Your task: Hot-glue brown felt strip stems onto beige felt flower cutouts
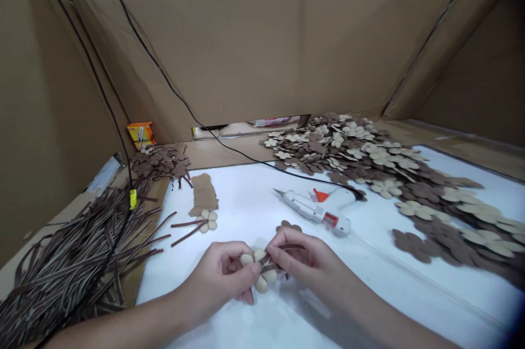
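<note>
Near the front middle of the white board, my left hand pinches a cream felt flower by its left side, thumb on top. My right hand is closed on a dark checked ribbon that lies across the flower's right part, with a loop and ends by the fingers. Just beyond my right hand, a brown felt flower shows in part. A white glue gun lies behind it, nozzle to the left. Left of it, another cream flower carries two ribbon tails.
Many ribbons are heaped at left, beside a brown flower pile and an orange box. A large pile of brown and cream flowers fills the right. A cardboard scrap and a black cable lie behind.
</note>
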A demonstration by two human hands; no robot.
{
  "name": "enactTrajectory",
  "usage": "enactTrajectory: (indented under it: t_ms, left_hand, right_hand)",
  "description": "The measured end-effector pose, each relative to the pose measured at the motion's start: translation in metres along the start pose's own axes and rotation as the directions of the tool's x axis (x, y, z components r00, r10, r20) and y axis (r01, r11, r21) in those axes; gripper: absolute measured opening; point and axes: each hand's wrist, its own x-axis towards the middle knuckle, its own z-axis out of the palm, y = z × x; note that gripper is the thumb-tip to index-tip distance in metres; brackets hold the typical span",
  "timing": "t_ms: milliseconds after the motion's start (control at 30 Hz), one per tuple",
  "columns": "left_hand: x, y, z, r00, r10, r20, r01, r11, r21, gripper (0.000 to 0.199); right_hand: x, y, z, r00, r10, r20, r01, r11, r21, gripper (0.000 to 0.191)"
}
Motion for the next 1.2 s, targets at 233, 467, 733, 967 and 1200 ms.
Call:
enactTrajectory:
  t_ms: [233,467,733,967,1200]
  left_hand:
    - [0.0,-0.001,-0.001,1.0,0.015,0.008,-0.015,1.0,-0.002,0.034]
    - [0.0,-0.003,-0.002,1.0,0.025,-0.001,-0.025,1.0,-0.004,0.034]
    - [0.002,-0.006,-0.003,0.997,0.07,-0.02,-0.07,0.997,-0.016,0.035]
    - [0.003,-0.007,-0.002,0.995,0.084,-0.058,-0.084,0.996,0.002,0.037]
    - [0.004,-0.009,-0.002,0.998,0.062,-0.03,-0.061,0.998,0.018,0.037]
  right_hand:
    - [0.004,0.006,0.0,0.999,0.039,0.026,-0.042,0.992,0.122,0.032]
    - [0.002,0.003,-0.002,0.997,0.055,0.059,-0.057,0.998,0.023,0.039]
    - [0.004,-0.002,-0.003,0.998,0.041,0.049,-0.041,0.999,0.001,0.037]
    - [0.005,-0.003,-0.006,1.0,0.011,-0.007,-0.01,0.999,0.034,0.041]
    - [0.008,-0.003,-0.006,0.999,0.038,0.02,-0.037,0.998,-0.051,0.036]
